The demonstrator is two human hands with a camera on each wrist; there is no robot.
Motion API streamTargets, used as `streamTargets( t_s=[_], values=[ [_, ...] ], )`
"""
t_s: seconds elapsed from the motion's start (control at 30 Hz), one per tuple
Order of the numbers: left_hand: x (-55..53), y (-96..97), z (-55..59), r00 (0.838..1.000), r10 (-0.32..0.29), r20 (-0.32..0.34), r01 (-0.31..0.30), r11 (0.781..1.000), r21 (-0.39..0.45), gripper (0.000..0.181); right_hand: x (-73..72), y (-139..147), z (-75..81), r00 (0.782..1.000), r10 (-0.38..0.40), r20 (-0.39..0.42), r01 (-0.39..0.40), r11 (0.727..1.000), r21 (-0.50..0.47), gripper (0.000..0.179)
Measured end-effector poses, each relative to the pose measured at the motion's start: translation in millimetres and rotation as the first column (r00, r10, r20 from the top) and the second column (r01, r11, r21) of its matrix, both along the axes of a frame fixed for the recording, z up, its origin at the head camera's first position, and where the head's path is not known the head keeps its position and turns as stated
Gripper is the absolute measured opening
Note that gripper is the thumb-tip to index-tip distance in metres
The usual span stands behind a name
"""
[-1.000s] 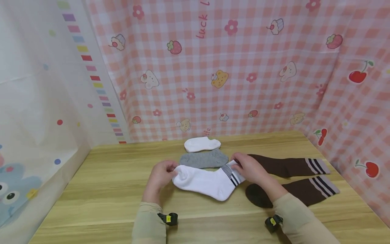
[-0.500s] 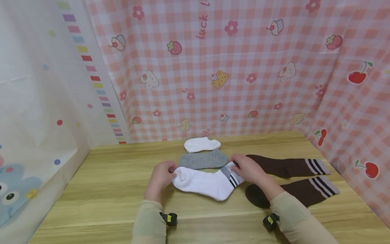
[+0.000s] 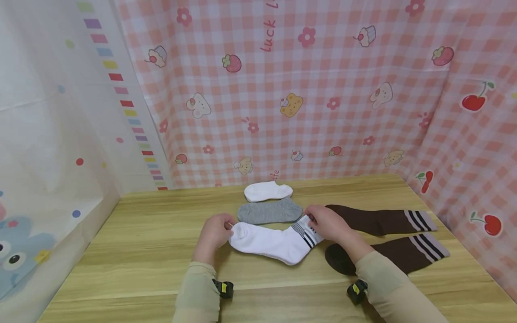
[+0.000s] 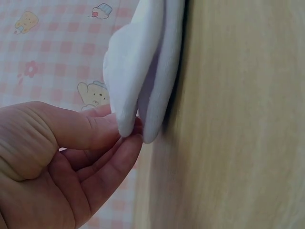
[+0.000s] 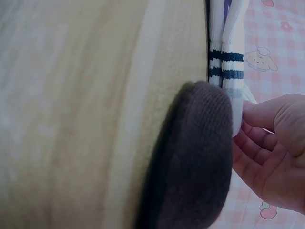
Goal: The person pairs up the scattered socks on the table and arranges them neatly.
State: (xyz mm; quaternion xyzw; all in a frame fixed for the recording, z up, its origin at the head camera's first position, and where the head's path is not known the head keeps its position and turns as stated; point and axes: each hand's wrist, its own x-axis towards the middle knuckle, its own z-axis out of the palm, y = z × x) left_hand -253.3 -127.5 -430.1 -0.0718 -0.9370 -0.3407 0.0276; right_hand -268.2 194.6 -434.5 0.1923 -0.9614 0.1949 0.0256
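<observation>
Two white crew socks [image 3: 264,242] with black stripes at the cuff lie one on top of the other in the middle of the table, which shows as two layers in both wrist views. My left hand [image 3: 214,233] pinches the toe end; in the left wrist view its thumb is on the upper sock [image 4: 131,71] and its fingertips reach the gap above the lower one. At the cuff, my right hand [image 3: 329,224] pinches the socks between thumb and fingers. Behind them lie a grey ankle sock [image 3: 269,211] and a white low-cut sock [image 3: 267,191].
Two long brown socks with striped cuffs lie to the right: the far brown sock [image 3: 367,220] and the near brown sock [image 3: 412,255], partly hidden under my right forearm. The wooden table [image 3: 141,251] ends at a pink checked cloth [image 3: 258,134] behind.
Both hands stay at the ends of the white socks. My right hand and wrist shift very slightly left; the socks barely move.
</observation>
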Motion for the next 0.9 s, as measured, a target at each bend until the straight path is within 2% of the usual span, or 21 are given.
streamTargets(
  t_s=[0.2, 0.53, 0.67, 0.73, 0.8, 0.9],
  values=[
    [-0.8, -3.3, -1.5, 0.999, -0.009, -0.031, 0.008, 0.999, -0.039, 0.02, -0.5, 1.4, -0.9, 1.0, 0.012, -0.011, -0.011, 1.0, 0.014, 0.017],
    [0.2, -2.8, 4.2, 0.999, 0.03, -0.03, -0.033, 0.995, -0.094, 0.02, 6.3, 5.9, 4.9, 0.999, 0.018, -0.044, -0.016, 0.999, 0.034, 0.026],
    [5.4, 3.6, 9.7, 0.996, -0.003, -0.093, -0.007, 0.994, -0.11, 0.019, 11.1, 6.8, 8.8, 0.998, 0.026, -0.058, -0.025, 0.999, 0.027, 0.026],
    [9.2, 8.2, 12.7, 0.988, -0.041, -0.151, 0.023, 0.992, -0.121, 0.019, 14.0, 6.4, 10.6, 0.998, 0.037, -0.056, -0.036, 0.999, 0.014, 0.025],
    [13.5, 13.1, 15.1, 0.973, -0.096, -0.21, 0.069, 0.989, -0.132, 0.018, 16.9, 6.3, 12.1, 0.996, 0.065, -0.061, -0.065, 0.998, -0.001, 0.023],
    [19.3, 21.2, 17.6, 0.932, -0.218, -0.289, 0.174, 0.97, -0.173, 0.016, 21.9, 5.0, 14.3, 0.992, 0.107, -0.065, -0.109, 0.994, -0.023, 0.021]
  ],
)
